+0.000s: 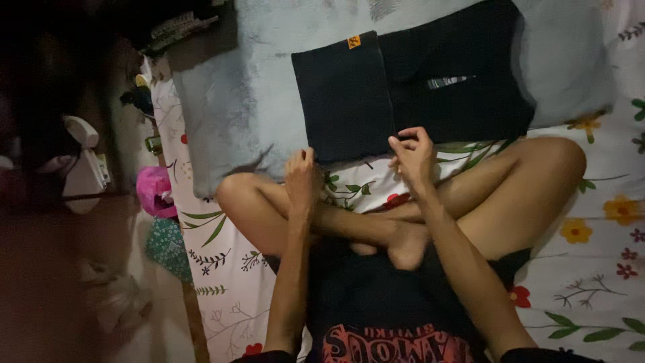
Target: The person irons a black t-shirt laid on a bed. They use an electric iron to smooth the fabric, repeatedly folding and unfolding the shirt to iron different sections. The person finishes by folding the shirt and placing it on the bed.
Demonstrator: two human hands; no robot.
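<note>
I sit cross-legged on a bed with a flowered sheet (591,222). A folded dark garment (416,87) lies flat in front of my knees, partly on a pale grey blanket (255,81). My left hand (300,176) is curled at the garment's near left corner. My right hand (412,156) pinches the near edge of the garment, fingers bent over the cloth. A small orange tag (354,42) shows near the garment's far left corner.
To the left of the bed edge lie a pink cloth bundle (154,191), a green patterned cloth (168,245) and a white object (84,165) in deep shadow. The room to the left is dark.
</note>
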